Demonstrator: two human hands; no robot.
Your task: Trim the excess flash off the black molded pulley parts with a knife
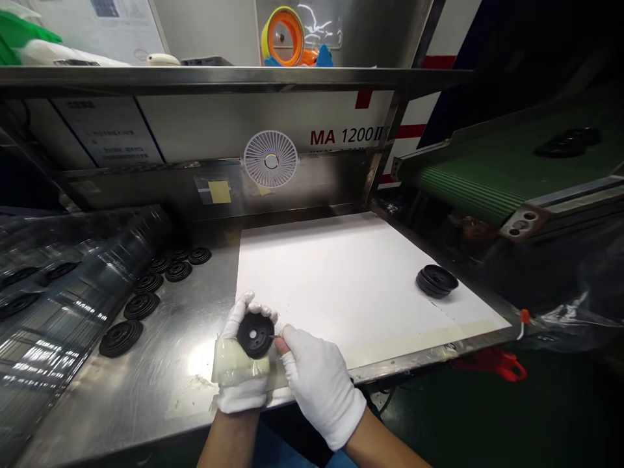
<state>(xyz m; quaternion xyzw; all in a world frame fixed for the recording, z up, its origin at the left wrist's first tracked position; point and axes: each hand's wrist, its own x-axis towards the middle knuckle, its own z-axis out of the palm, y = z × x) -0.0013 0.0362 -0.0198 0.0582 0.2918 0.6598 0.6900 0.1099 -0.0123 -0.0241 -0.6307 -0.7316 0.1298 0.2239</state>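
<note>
A round black part (254,335) with a central hole rests in my left hand (244,357), whose gloved fingers curl round its far edge. My right hand (319,377), in a white glove with a bare fingertip showing, pinches a thin object at the right rim of that part; the object is too small to identify. Another black part (437,281) sits on the right of the white sheet (312,273). Several black ringed parts (142,305) lie on the metal table to the left.
Clear plastic trays (82,312) stand at the left. A small fan (270,160) is fixed below the metal shelf (219,77). At the right is a green conveyor (487,172) carrying black parts. Red-handled scissors (507,365) are below the table's right edge.
</note>
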